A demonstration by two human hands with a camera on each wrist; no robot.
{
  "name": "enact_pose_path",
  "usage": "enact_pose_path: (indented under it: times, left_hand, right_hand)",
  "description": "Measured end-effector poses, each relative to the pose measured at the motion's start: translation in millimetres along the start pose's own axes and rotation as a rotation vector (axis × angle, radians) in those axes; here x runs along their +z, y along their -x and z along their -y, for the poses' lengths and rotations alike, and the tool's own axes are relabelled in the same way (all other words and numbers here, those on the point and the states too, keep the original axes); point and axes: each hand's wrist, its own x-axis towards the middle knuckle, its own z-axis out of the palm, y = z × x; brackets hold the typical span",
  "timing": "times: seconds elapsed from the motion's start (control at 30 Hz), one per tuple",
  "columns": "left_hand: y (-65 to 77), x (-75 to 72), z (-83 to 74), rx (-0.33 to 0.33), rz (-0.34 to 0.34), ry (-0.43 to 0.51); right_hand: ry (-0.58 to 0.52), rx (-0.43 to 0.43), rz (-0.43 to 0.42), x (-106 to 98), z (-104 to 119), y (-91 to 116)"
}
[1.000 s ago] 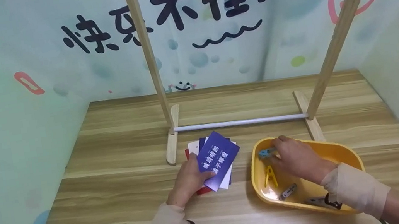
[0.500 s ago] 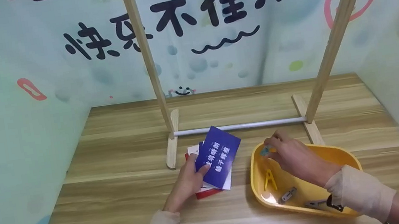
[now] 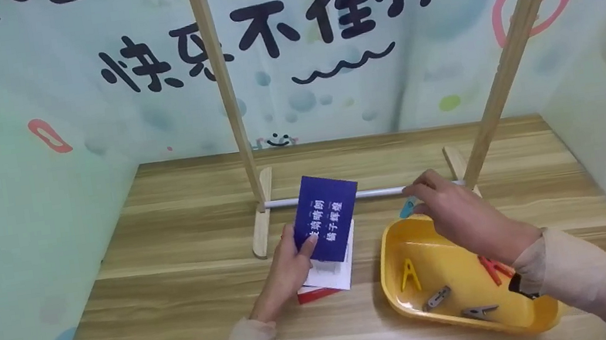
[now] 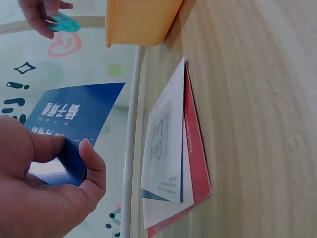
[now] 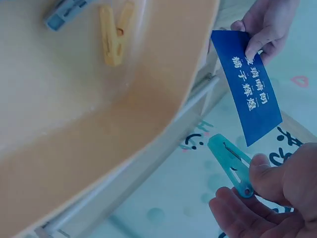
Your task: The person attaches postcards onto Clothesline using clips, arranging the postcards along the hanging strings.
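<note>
My left hand pinches a dark blue card with white characters, raised off the pile beneath it. That pile, a white card over others and a red card, lies on the table just below the hand. In the right wrist view, the thumb and fingers of my right hand grip a teal clothespin. The head view has this hand above the back rim of a yellow basket. Inside the basket lie a yellow clothespin, a red clothespin and two grey clothespins.
Behind the cards and basket stands a wooden rack, with a left post, a right post and a white rod low between them. Printed cloth walls enclose the wood-grain table at the back and sides.
My right hand has lifted the teal clothespin up out of the basket, bringing the red clothespin into view. My left hand has raised the blue card off the pile and turned it more upright.
</note>
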Motion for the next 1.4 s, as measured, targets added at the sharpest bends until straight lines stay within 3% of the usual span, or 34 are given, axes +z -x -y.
enact_pose_path:
  times: [0.2, 0.6, 0.77, 0.93, 1.4]
  left_hand:
    - [-5.3, -3.9, -13.1, 0.011, -0.064, 0.050]
    - [-17.9, -8.0, -52.3, 0.183, -0.172, 0.174]
    - [-23.7, -9.7, -61.8, 0.192, -0.202, 0.220]
    - [-29.9, -21.5, -72.7, 0.191, -0.241, 0.220]
    - [-39.7, -47.1, -113.3, 0.229, -0.258, 0.249]
  right_hand:
    - [-0.035, -0.059, -0.019, -23.8, 11.7, -8.8]
    - [0.022, -0.152, 0.022, -57.3, 35.9, -38.4]
    - [0.029, -0.181, 0.024, -71.5, 44.5, -48.3]
    - [0.013, -0.221, 0.022, -82.5, 51.9, -59.2]
    - [0.026, -0.268, 0.004, -121.5, 67.0, -94.9]
